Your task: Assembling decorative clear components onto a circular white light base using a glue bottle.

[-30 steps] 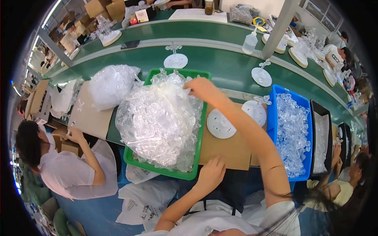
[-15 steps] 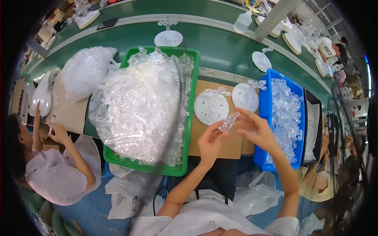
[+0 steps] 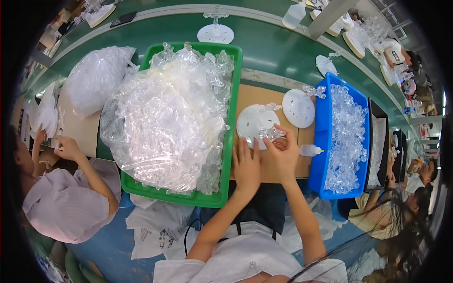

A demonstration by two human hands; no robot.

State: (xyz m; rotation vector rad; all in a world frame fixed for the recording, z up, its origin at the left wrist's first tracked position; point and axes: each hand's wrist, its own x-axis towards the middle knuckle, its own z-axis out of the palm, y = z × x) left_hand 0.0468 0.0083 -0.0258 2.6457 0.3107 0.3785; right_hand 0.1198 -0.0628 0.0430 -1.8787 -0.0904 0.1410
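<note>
My right hand (image 3: 284,153) pinches a clear plastic piece (image 3: 272,133) between thumb and fingers, over the near part of a white round disc (image 3: 250,123). Whether the piece touches the disc I cannot tell. With fingers stretched out, my left hand (image 3: 246,167) rests at the disc's near-left edge. Another clear piece (image 3: 271,107) lies at that disc's far edge. Farther right is a second white disc (image 3: 298,108), a clear piece at its upper right. A small squeeze bottle (image 3: 310,150) with a yellow tip lies on its side right of my right hand.
Left of my hands stands a green bin (image 3: 225,186) heaped with bagged clear pieces. On the right a blue bin (image 3: 322,127) holds many more. Cardboard (image 3: 271,175) lies under the discs. Across the green table (image 3: 264,52) stands another disc (image 3: 215,34). A co-worker (image 3: 71,198) sits at left.
The clear piece, before held up between both hands, is now in my right hand alone, lower over the disc. My left hand has let go and flattened. The small bottle now shows beside the blue bin.
</note>
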